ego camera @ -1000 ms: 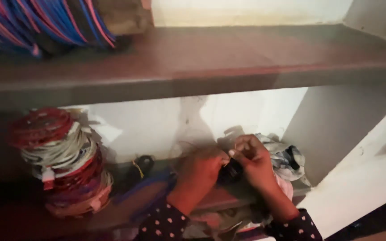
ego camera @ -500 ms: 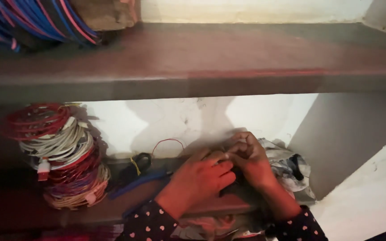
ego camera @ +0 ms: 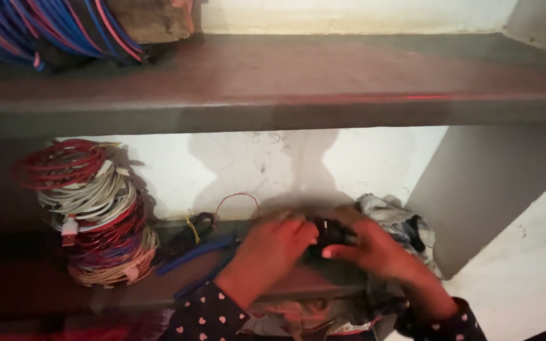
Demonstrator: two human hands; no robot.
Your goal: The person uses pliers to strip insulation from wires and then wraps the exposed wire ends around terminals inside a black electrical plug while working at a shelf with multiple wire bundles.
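Nearest, two dotted dark sleeves reaching into a lower shelf. Left hand and right hand meeting over a small black part, fingers of both curled narrow and pinched around it; blurred, kind impossible to tell. Just right of the hands, crumpled cloth. Left of them, blue-handled pliers lying on the shelf, a thin red wire loop rising behind. Far left, stacked coils of red, white and beige cable. Farther up, a brown upper shelf with blue and pink cables at its left end.
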